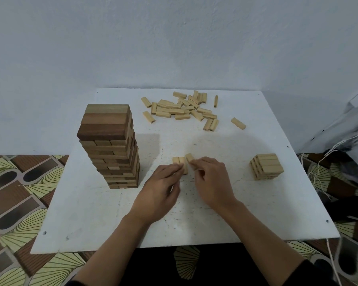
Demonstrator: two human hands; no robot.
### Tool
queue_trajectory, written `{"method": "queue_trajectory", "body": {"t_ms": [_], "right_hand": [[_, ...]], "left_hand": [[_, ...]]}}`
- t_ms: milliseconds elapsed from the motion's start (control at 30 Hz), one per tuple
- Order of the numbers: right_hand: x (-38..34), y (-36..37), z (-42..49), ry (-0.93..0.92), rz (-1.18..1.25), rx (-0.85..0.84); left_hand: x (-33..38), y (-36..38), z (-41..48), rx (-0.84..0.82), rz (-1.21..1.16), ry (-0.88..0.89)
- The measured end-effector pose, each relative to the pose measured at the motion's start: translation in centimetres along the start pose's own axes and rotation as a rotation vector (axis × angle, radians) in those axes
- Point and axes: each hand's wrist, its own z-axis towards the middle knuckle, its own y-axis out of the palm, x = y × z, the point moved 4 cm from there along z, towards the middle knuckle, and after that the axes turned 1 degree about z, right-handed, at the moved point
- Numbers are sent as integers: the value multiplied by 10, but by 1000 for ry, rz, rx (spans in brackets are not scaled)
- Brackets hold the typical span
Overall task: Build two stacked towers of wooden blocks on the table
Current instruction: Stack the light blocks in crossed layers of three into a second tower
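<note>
At the centre of the frame, on the white table [91,213], a pair of blocks [178,159] lies side by side, and both hands meet over it. The left hand [163,188] reaches in with its fingers drawn together, the tips against the near end of the pair; whether it pinches or merely presses cannot be told. The right hand [212,182] pinches a third block [189,157] between thumb and forefinger, holding it tilted just to the right of the pair and touching it. Left of centre stands a tall tower [110,147] of darker wood, many layers high, its top rows broad and brown. At the right edge of the table sits a low stack [266,166] of pale blocks, well apart from the hands. A loose pile [182,109] of pale blocks lies scattered at the upper middle, with a single block [238,123] lying apart to its right. A patterned floor [19,193] shows around the table.
</note>
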Motion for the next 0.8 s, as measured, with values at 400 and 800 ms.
{"method": "queue_trajectory", "body": {"t_ms": [400, 800], "right_hand": [[1, -16, 11, 14, 137, -122], [11, -3, 33, 20, 58, -374]], "left_hand": [[-2, -1, -3, 66, -75, 3], [-8, 2, -4, 49, 35, -108]]}}
